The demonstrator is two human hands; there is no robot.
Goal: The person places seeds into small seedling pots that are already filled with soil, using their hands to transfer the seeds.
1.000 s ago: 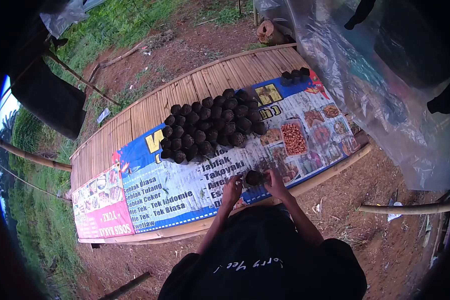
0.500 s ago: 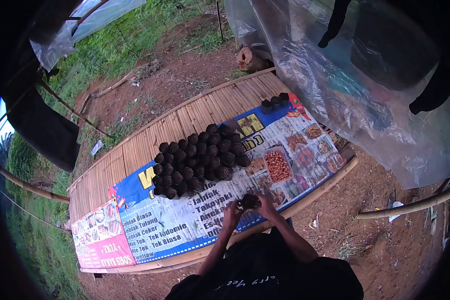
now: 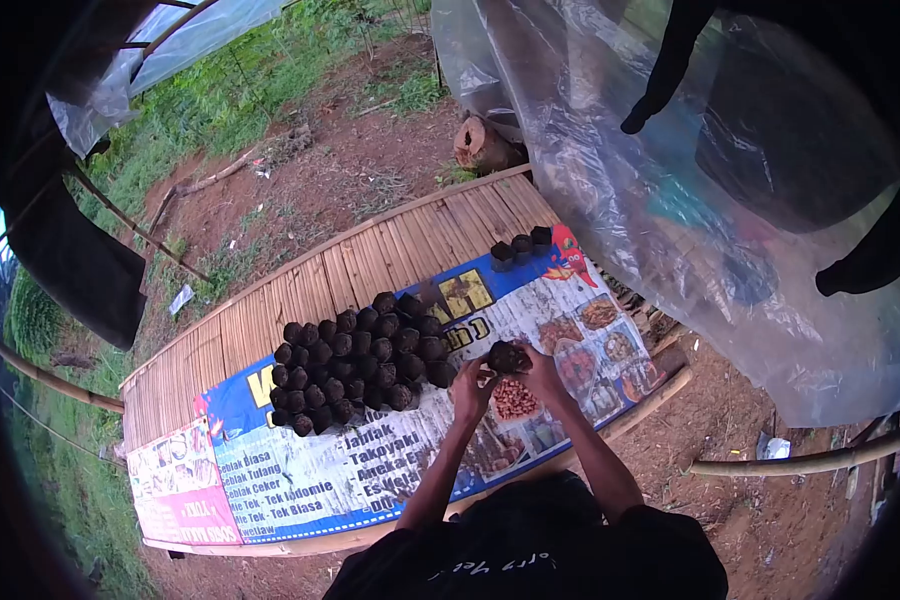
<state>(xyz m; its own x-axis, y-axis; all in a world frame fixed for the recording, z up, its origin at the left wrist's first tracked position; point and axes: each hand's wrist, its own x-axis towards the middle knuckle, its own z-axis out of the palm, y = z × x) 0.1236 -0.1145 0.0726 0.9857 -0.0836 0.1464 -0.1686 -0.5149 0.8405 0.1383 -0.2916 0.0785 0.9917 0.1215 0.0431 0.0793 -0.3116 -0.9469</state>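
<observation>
A dark soil-filled pot (image 3: 507, 357) is held between my two hands over the printed banner. My left hand (image 3: 473, 388) grips its left side, and my right hand (image 3: 542, 377) is closed round its right side. Just below the pot lies a container of reddish-brown seeds (image 3: 515, 399), partly hidden by my hands. To the left, close to my left hand, stands a large cluster of similar dark pots (image 3: 355, 365), packed against each other on the banner (image 3: 320, 480).
Several small dark pots (image 3: 522, 245) stand at the far right of the bamboo table (image 3: 260, 313). Clear plastic sheeting (image 3: 610, 200) hangs at the right. A bamboo pole (image 3: 800, 466) juts in at the lower right, and a cut log (image 3: 482, 145) lies behind the table.
Both hands have moved forward over the table with the pot, from the near edge to beside the seed container. The camera view has shifted slightly.
</observation>
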